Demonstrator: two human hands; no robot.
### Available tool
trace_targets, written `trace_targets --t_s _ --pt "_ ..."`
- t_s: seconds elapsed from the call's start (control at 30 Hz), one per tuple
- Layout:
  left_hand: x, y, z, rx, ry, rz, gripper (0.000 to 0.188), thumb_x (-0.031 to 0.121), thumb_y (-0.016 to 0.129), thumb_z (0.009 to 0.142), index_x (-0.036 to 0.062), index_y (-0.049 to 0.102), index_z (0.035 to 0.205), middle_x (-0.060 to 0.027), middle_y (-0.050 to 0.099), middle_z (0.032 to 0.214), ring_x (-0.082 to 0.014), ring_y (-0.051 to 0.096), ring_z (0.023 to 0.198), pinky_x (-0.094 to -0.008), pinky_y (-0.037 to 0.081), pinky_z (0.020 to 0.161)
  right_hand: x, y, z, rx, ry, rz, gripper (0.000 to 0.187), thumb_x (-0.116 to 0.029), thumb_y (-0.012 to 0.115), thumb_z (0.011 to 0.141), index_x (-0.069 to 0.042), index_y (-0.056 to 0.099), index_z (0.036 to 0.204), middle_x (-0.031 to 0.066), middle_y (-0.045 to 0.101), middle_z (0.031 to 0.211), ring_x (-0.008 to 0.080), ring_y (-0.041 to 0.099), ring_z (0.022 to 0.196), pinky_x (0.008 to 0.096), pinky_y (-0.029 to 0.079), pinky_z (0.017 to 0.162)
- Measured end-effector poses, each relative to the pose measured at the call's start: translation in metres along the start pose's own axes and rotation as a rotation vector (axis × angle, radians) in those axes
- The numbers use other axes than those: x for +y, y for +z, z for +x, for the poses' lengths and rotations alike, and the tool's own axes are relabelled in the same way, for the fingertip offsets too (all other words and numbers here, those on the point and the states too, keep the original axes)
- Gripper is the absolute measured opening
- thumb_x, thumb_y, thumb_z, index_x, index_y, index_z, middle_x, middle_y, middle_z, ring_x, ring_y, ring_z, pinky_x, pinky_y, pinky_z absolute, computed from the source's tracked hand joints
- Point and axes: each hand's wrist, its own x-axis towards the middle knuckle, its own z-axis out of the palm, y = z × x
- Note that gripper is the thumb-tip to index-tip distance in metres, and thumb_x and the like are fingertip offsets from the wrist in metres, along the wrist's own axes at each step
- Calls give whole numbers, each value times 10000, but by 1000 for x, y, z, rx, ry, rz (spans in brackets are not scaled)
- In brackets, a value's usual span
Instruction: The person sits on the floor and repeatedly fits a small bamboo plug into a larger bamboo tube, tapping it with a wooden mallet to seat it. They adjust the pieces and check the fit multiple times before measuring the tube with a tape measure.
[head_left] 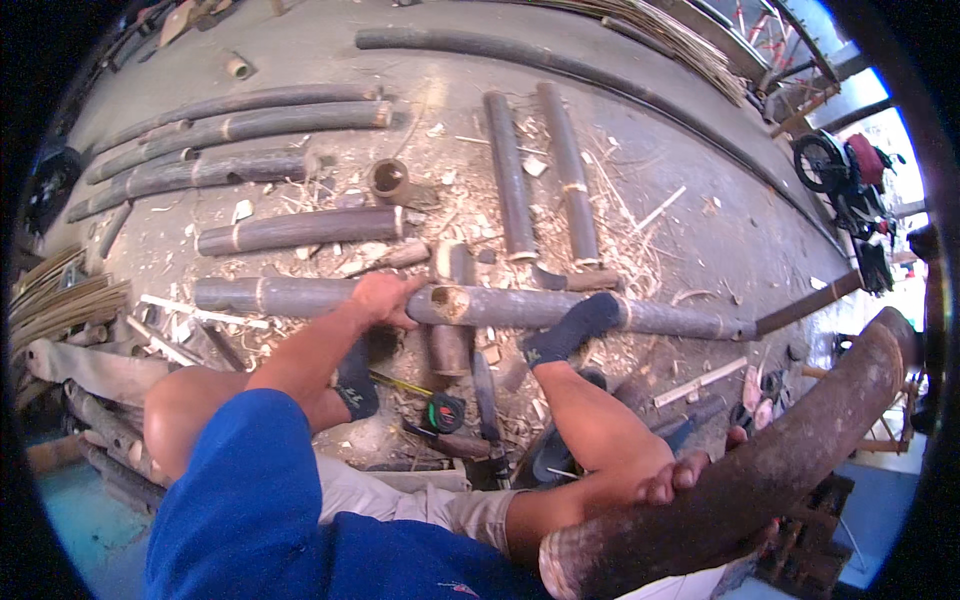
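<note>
A long grey-brown bamboo pole (540, 308) lies crosswise before me, with a pale round cut opening in its upper side. My left hand (388, 298) grips the pole just left of that opening, its fingers bent over it. My sock-covered right foot (585, 322) presses on the pole farther right. At the lower right, my right hand (685, 478) has its fingers wrapped round a thick, dark bamboo section (750, 475), held tilted with its far end raised. A short bamboo piece (450, 350) sits beneath the pole near the opening.
Between my legs lie a tape measure (445, 412) and a long narrow tool (486, 395). Pale shavings (460, 215) cover the floor. Beyond are several cut bamboo lengths (310, 225) and an upright hollow piece (389, 180). A motorbike (850, 180) stands at the right.
</note>
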Motion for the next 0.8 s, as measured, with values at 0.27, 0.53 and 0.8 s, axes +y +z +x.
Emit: trace_targets --t_s 0.27,0.53,0.8 --pt "10 -1 -7 281 -137 -254 902 676 749 794 163 478 1484 -224 610 1337 -374 604 1254 -491 491 1016 -15 -9 -7 52 141 -6 969 -762 110 982 40 443 1412 354 546 1324 500 515 1253 682 312 1110" --pt "-70 -17 48 1351 -1275 -1238 1077 435 782 869 39 107 1609 -373 443 1473 -471 475 1361 -470 376 1167 -24 -46 -12 159 227 -169 899 -749 201 976 -23 377 1476 324 554 1325 474 532 1230 672 336 1089" --pt "-84 -15 40 1427 -1212 -1771 1344 289 838 763 91 -163 1638 -291 309 1608 -385 452 1404 -446 368 1166 -34 -62 -1 207 282 -278 865 -737 293 971 -85 310 1539 295 563 1326 447 550 1208 662 360 1067"
